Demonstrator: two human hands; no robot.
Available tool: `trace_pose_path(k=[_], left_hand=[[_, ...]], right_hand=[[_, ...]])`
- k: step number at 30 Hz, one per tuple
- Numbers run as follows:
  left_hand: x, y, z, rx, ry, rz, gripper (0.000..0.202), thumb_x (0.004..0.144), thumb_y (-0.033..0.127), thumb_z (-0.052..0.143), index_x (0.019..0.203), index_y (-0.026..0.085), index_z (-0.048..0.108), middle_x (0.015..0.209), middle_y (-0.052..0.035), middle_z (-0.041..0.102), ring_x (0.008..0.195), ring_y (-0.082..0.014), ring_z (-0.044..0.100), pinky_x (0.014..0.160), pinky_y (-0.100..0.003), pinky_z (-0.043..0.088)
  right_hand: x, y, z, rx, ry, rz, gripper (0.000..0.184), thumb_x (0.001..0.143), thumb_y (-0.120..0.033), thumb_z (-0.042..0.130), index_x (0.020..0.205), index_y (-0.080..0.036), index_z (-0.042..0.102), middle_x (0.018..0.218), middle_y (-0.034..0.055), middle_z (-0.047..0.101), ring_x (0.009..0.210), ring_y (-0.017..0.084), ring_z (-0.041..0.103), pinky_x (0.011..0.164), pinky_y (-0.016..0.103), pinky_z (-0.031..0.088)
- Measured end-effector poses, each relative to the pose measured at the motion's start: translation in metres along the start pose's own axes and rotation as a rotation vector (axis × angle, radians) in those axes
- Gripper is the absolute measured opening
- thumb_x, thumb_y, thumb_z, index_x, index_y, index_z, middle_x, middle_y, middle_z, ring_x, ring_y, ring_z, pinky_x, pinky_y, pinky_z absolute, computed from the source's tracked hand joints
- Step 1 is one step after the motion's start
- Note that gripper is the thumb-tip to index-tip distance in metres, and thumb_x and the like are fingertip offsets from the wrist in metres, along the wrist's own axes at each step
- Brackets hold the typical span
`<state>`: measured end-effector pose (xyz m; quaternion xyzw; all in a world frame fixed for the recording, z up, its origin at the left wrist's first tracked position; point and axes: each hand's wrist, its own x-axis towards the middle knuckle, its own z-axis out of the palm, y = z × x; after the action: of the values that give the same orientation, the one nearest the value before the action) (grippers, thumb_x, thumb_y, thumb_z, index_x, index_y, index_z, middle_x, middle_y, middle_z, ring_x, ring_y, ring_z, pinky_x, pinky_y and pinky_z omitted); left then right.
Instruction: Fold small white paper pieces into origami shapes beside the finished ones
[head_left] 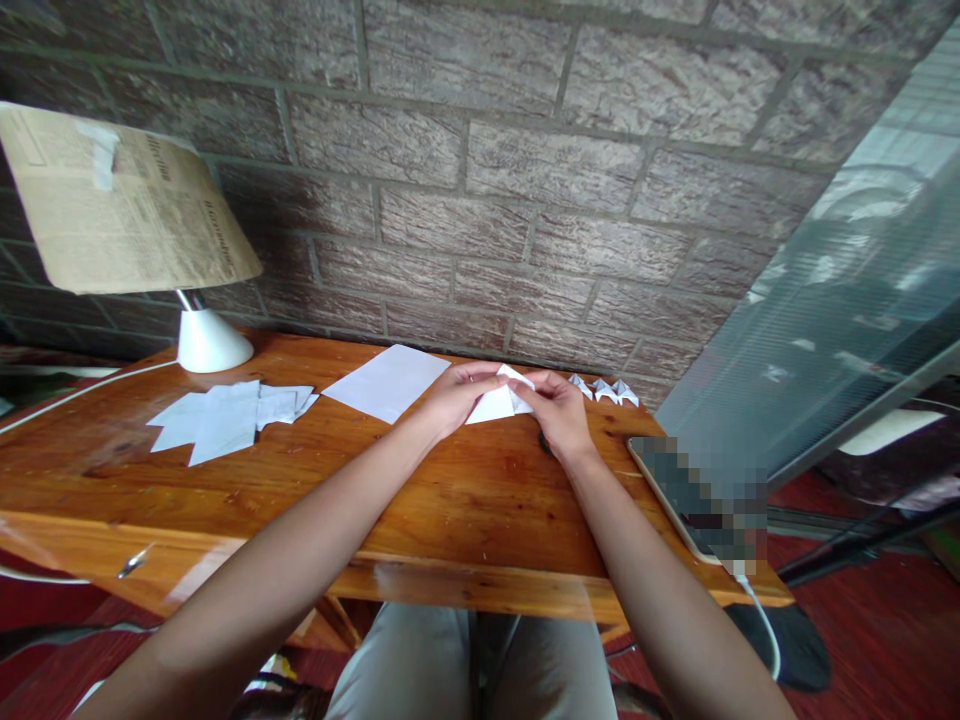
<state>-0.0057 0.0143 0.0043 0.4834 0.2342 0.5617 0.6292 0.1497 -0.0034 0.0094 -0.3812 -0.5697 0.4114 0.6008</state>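
While both hands (454, 400) (560, 408) hold folded paper (494, 404), blurred newsprint (161, 205) covers the lampshade (90, 245).

Wooden worktop (480, 520), orange-brown, glossy, visible grain. Far left: lamp (142, 215) standing upright on a white cone base. Left, in front of lamp: overlapping pile of paper pieces (225, 425), spread out. Far middle: white sheet (386, 385), flat, set askew. Far right: three small folded paper shapes (602, 390) in a row. Right edge: phone (686, 500), screen pixelated, white cable (766, 625) plugged into its near end and hanging over the edge.
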Motion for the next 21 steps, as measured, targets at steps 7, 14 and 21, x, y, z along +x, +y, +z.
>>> trace_pose_path(k=[7, 14, 21], left_hand=[[-0.0005, 0.0009, 0.0013, 0.004, 0.039, -0.016, 0.03, 0.057, 0.026, 0.084, 0.083, 0.015, 0.075, 0.08, -0.0041, 0.073, 0.07, -0.0164, 0.063, 0.074, -0.032, 0.045], [0.0003, -0.0006, 0.0014, 0.052, 0.108, 0.026, 0.028, 0.057, 0.03, 0.084, 0.078, 0.015, 0.074, 0.074, -0.0022, 0.07, 0.067, -0.0142, 0.06, 0.07, -0.029, 0.044], [0.0016, 0.0003, 0.0023, -0.012, 0.135, 0.064, 0.029, 0.055, 0.031, 0.086, 0.077, 0.016, 0.073, 0.074, -0.001, 0.071, 0.066, -0.0122, 0.06, 0.07, -0.028, 0.045]], right_hand=[[-0.0005, -0.0008, 0.0007, 0.022, -0.006, 0.016, 0.034, 0.057, -0.044, 0.083, 0.073, -0.018, 0.068, 0.067, 0.0005, 0.069, 0.058, 0.013, 0.059, 0.058, 0.026, 0.047], [-0.0033, -0.0032, 0.0026, -0.011, -0.043, -0.006, 0.033, 0.058, -0.045, 0.083, 0.073, -0.019, 0.069, 0.07, 0.0015, 0.071, 0.061, 0.015, 0.061, 0.06, 0.028, 0.048], [-0.0034, -0.0065, 0.0043, 0.057, -0.052, 0.036, 0.022, 0.064, -0.038, 0.081, 0.078, -0.022, 0.075, 0.078, 0.0006, 0.075, 0.069, 0.016, 0.065, 0.074, 0.031, 0.051]])
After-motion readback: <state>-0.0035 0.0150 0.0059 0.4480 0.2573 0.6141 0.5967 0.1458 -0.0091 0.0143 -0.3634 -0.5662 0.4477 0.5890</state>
